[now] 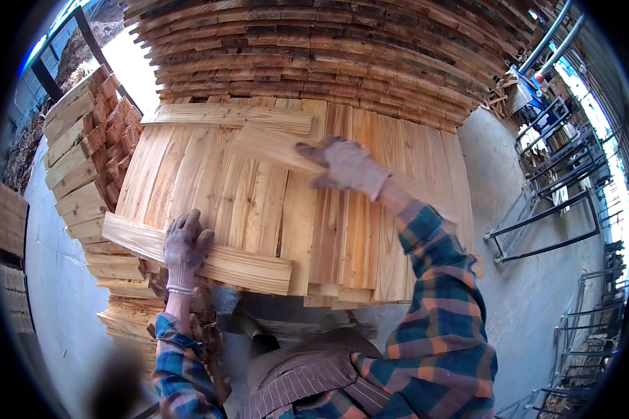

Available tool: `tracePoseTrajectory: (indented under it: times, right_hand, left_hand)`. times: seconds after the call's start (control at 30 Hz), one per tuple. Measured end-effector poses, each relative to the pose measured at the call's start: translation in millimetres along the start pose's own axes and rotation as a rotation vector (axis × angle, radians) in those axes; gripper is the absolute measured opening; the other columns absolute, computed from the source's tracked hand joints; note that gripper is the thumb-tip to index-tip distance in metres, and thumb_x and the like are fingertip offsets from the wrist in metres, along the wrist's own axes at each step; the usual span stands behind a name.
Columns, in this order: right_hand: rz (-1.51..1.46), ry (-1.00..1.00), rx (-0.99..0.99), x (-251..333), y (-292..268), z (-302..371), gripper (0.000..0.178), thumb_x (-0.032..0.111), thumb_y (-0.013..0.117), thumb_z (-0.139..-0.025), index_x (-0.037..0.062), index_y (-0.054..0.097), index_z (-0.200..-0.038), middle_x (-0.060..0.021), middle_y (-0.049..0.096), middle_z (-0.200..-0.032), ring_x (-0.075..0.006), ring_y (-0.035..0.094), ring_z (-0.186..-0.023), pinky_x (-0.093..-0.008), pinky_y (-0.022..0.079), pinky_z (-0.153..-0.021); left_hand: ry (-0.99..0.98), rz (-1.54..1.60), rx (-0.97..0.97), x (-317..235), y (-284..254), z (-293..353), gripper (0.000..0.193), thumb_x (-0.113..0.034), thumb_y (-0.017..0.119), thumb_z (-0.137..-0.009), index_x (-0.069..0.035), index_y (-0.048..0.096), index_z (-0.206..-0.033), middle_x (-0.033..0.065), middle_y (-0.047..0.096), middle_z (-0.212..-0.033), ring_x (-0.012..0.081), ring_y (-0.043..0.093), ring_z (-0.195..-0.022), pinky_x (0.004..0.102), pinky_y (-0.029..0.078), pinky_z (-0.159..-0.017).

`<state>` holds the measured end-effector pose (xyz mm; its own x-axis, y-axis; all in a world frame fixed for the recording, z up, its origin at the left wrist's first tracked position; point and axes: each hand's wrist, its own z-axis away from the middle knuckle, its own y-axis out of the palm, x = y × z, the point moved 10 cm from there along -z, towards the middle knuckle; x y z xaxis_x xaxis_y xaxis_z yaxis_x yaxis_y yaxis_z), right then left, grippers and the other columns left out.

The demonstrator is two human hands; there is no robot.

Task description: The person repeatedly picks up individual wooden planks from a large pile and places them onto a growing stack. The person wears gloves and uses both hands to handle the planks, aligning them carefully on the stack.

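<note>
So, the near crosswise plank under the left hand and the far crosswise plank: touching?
Apart: the head view plainly shows other boards lying between the near plank and the far plank.

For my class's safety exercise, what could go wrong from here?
The right hand grips the short plank at its right end, so its far end might swing into the upper crosspiece.

The left hand rests left of the middle of the lower crosspiece; pressing there could skew it.

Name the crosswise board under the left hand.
The near board: the left hand rests on it; the far board and the slanting board lie clear of that hand.
</note>
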<state>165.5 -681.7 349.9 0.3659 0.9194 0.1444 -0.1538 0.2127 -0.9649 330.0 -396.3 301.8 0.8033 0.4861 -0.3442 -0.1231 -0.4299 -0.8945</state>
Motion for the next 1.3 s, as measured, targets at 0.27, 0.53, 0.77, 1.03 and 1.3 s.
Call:
tracePoseTrajectory:
  times: [0.27,0.53,0.77,1.03,1.3]
  right_hand:
    - [-0.128,0.235,-0.011,-194.3,46.2,16.8,0.078,0.029,0.074,-0.077,0.0335,0.039,-0.147,-0.0197,0.04,-0.145,-0.0372,0.044,-0.131,-0.0439,0.041,-0.105]
    - [0.101,0.281,0.007,-206.2,38.3,-20.5,0.073,0.02,0.069,-0.076,0.0348,0.045,-0.143,-0.0209,0.051,-0.132,-0.0385,0.055,-0.118,-0.0444,0.049,-0.097]
    - [0.009,0.297,-0.143,-214.7,43.8,-40.9,0.074,0.014,0.07,-0.07,0.022,0.049,-0.14,-0.0241,0.064,-0.111,-0.0378,0.062,-0.105,-0.043,0.051,-0.09]
    - [-0.007,0.222,-0.183,-219.1,30.3,1.1,0.061,0.014,0.07,-0.074,0.01,0.055,-0.132,-0.023,0.065,-0.113,-0.0354,0.062,-0.108,-0.0425,0.05,-0.091]
    - [-0.495,-0.177,-0.432,37.0,1.1,73.0,0.055,0.014,0.073,-0.074,-0.0002,0.059,-0.125,-0.0222,0.063,-0.121,-0.0325,0.059,-0.115,-0.0395,0.046,-0.098]
  left_hand:
    - [-0.002,-0.002,0.0,-3.7,0.6,-4.0,0.048,-0.023,0.072,-0.078,-0.003,0.059,-0.12,0.013,0.064,-0.107,0.0339,0.057,-0.104,0.0432,0.046,-0.093]
    - [0.018,0.001,-0.037,-7.4,-4.0,-5.3,0.049,-0.023,0.072,-0.077,-0.006,0.06,-0.122,0.0135,0.064,-0.112,0.0354,0.057,-0.11,0.0428,0.046,-0.096]
    - [-0.074,-0.004,0.085,23.0,18.8,5.9,0.049,-0.021,0.067,-0.081,-0.001,0.058,-0.124,0.0193,0.06,-0.121,0.0365,0.053,-0.118,0.0441,0.043,-0.101]
    - [0.047,-0.045,-0.048,-30.7,-5.7,-10.8,0.038,-0.03,0.067,-0.081,-0.007,0.063,-0.112,0.015,0.064,-0.103,0.0354,0.059,-0.101,0.0445,0.048,-0.088]
    - [-0.108,-0.156,0.167,29.1,14.2,15.3,0.038,-0.043,0.063,-0.084,-0.008,0.059,-0.097,0.0118,0.064,-0.102,0.0297,0.06,-0.101,0.0436,0.05,-0.086]
